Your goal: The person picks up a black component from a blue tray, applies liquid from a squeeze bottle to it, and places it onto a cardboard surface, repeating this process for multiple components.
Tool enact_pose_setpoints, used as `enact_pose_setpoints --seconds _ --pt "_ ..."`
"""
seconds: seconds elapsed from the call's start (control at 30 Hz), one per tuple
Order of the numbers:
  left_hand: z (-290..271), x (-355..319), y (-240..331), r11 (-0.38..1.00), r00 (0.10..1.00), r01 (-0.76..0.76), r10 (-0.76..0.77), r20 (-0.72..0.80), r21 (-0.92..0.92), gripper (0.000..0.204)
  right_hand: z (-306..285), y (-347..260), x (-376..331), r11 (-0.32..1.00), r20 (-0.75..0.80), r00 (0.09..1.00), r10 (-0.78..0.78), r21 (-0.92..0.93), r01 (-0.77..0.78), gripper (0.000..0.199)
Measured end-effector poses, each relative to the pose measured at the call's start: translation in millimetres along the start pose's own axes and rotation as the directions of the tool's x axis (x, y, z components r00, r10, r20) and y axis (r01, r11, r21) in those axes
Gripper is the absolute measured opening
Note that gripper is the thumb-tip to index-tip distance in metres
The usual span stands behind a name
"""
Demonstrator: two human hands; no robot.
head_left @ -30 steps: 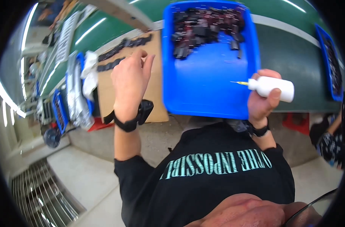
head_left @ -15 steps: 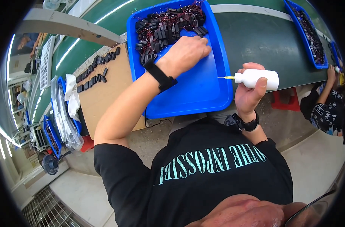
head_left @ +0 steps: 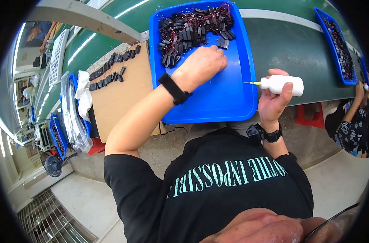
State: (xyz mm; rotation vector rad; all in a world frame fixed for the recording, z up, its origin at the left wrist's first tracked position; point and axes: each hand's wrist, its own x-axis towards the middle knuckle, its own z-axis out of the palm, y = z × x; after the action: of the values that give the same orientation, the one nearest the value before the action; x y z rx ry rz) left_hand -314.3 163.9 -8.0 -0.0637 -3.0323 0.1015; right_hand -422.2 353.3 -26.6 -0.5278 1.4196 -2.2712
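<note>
Over the blue tray [head_left: 216,114] my left hand [head_left: 202,67] hangs palm down, its fingers curled under. Whatever they pinch is hidden beneath the hand. Just beyond the knuckles lie a few flat black blocks [head_left: 223,43], at the near edge of a heap of black rectangular parts [head_left: 188,34] with thin red wires. My right hand [head_left: 273,101] is wrapped round a white squeeze bottle [head_left: 287,85], held sideways at the tray's right edge. Its yellow tip with a thin needle [head_left: 254,83] points left over the tray.
On a brown board [head_left: 123,101] to the left, black parts [head_left: 107,81] lie in two rows. Plastic bags [head_left: 73,117] and a white cloth [head_left: 84,95] are beyond it. Far right, another blue tray [head_left: 334,44] of parts stands near a co-worker's arm [head_left: 354,105].
The view has shifted a little. Relative to the tray, my left hand has drawn back toward me and left, away from the heap, showing more flat black blocks. The bottle keeps its pose.
</note>
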Motion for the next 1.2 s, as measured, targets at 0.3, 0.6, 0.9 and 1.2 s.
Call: enact_pose_setpoints --seconds 0.3,0.6,0.9,1.2 --pt "-6.5 -10.9 9.0 0.978 0.993 0.101 -0.11 -0.037 -0.183 0.018 0.1 -3.2 2.2 0.999 -0.059 0.998 0.01 -0.032 -0.012 0.057" --pt "-10.0 -7.0 14.0 0.985 0.997 0.02 -0.007 0.074 -0.169 0.03 -0.6 -6.8 1.3 0.999 -0.077 0.997 -0.009 -0.031 0.007 0.058" --pt "-15.7 -20.4 18.7 0.95 0.985 0.128 -0.156 -0.078 -0.284 0.011 -1.9 -8.2 -1.3 1.0 -0.006 1.0 -0.007 0.018 0.007 0.06" --pt "-39.9 -47.7 77.8 0.315 0.713 0.368 -0.7 0.048 -0.875 0.013 29.8 -27.8 1.5 0.948 0.414 0.853 0.317 -0.124 -0.293 0.068"
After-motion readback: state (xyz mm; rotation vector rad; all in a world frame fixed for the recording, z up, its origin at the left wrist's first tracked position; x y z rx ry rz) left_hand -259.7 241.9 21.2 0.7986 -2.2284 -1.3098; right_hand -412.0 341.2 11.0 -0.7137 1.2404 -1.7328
